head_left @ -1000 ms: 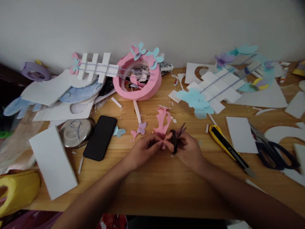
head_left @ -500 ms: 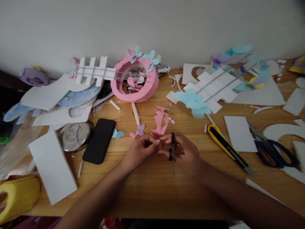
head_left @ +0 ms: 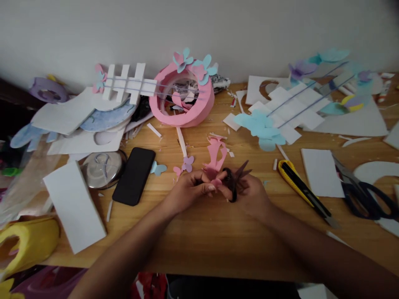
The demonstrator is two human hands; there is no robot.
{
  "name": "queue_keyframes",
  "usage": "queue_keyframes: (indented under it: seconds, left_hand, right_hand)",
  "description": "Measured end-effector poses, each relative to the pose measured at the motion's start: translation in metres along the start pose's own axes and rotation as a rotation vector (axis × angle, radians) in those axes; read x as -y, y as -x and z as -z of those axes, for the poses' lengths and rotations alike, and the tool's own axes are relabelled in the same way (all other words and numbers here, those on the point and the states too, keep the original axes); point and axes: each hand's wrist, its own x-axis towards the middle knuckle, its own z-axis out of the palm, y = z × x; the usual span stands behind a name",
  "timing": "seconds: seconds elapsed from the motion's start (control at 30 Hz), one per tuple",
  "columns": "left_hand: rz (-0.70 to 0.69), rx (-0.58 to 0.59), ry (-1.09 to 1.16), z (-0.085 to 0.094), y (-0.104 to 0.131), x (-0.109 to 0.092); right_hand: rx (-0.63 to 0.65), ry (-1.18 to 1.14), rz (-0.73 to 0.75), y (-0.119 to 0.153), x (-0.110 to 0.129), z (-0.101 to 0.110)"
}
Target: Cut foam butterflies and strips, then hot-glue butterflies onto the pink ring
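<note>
My left hand (head_left: 188, 191) pinches a small pink paper cutout (head_left: 216, 183) between thumb and fingers. Close beside it, my right hand (head_left: 251, 193) has small black-handled scissors (head_left: 233, 182) hooked on its fingers; their blades are parted and point up and to the right. A right fingertip reaches to the cutout's edge. Just beyond the hands lies a pink paper scrap (head_left: 217, 153) with a cut-out hole. Purple (head_left: 188, 164) and light blue (head_left: 158, 168) paper butterflies rest left of it, along with a small pink one (head_left: 177, 170).
A pink ring-bodied model guitar (head_left: 183, 120) stands at the back, another with turquoise butterflies (head_left: 260, 128) at right. A black phone (head_left: 134, 176), a round metal tin (head_left: 102, 170) and a white board (head_left: 75, 207) lie left. A yellow cutter (head_left: 304, 191) and large scissors (head_left: 364, 193) lie right.
The small scissors have swung round in my right hand, from blades pointing down to blades up and parted. The pink cutout now shows more openly between my hands. The view has shifted slightly.
</note>
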Motion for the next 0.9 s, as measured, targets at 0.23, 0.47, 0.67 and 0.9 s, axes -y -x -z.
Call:
queue_keyframes:
  seconds: [0.23,0.47,0.67,0.9]
  left_hand:
    - [0.029,0.048,-0.07,0.001,-0.001,-0.008]
    - [0.059,-0.01,0.049,-0.002,-0.004,-0.009]
    - [0.047,-0.057,0.106,-0.002,-0.006,-0.004]
    - [0.09,-0.036,0.173,0.0,-0.005,-0.004]
  right_hand:
    - [-0.087,-0.015,-0.022,-0.006,-0.002,0.005]
    - [-0.054,-0.024,-0.018,-0.011,0.001,0.01]
    - [-0.047,0.012,-0.012,-0.011,-0.003,0.01]
    - [-0.127,0.014,-0.012,-0.011,-0.008,0.007]
